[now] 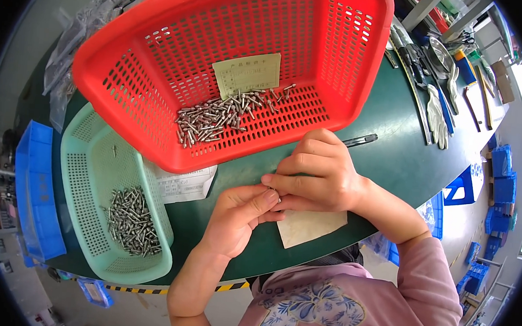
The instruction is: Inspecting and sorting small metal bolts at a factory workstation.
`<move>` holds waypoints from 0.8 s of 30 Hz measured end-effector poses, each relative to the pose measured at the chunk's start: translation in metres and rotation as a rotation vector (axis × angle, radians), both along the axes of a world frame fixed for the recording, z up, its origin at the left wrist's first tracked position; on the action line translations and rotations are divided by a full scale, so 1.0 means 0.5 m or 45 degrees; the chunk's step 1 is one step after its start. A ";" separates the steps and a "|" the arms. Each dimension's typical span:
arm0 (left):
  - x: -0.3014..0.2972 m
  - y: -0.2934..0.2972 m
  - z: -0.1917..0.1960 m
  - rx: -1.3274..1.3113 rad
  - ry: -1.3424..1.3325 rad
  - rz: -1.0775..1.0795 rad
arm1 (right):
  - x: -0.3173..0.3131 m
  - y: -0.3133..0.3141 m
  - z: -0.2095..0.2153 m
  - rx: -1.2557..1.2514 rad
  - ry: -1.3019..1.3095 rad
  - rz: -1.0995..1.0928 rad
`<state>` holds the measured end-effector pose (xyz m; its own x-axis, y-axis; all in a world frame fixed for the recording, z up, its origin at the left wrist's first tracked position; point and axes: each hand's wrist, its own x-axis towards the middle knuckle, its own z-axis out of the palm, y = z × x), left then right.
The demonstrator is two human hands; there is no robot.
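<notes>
- Red plastic basket (166, 157), perforated, stands tilted at the upper centre of the green tabletop (386, 170); slender metal pins (210, 118) lie heaped on its floor.
- Pale yellow card (246, 76), printed, leans upright inside the same basket, behind the heap.
- Left hand (234, 215): thumb and fingers closed in a pinch on a small metal piece (278, 196), held above the tabletop in front of the red basket.
- Right hand (320, 169): fingers curled, tips meeting the left fingertips at the small metal piece; whether it also grips the piece cannot be told, the contact being partly hidden.
- Light green basket (132, 271), left of the hands, contains a dense pile of similar metal pins (132, 221).
- White printed sheet (185, 186) lies partly beneath the baskets.
- Beige sheet (308, 228) lies flat below the right hand, near the table edge.
- Black slender tool (361, 140) rests just beyond the right hand.
- White glove (437, 117) lies farther right, among hand tools.
</notes>
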<state>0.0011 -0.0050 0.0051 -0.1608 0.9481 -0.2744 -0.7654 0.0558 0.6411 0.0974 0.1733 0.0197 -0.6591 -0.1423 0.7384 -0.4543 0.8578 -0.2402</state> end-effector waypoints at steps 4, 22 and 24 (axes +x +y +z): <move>0.008 0.009 0.014 -0.057 0.090 0.152 | -0.006 0.051 0.041 -0.135 -0.363 0.062; -0.001 0.003 0.018 -0.114 -0.003 0.290 | 0.002 -0.017 0.031 -0.118 -0.149 -0.181; 0.002 0.002 0.016 -0.105 -0.007 0.274 | 0.004 -0.025 0.016 -0.074 0.007 -0.139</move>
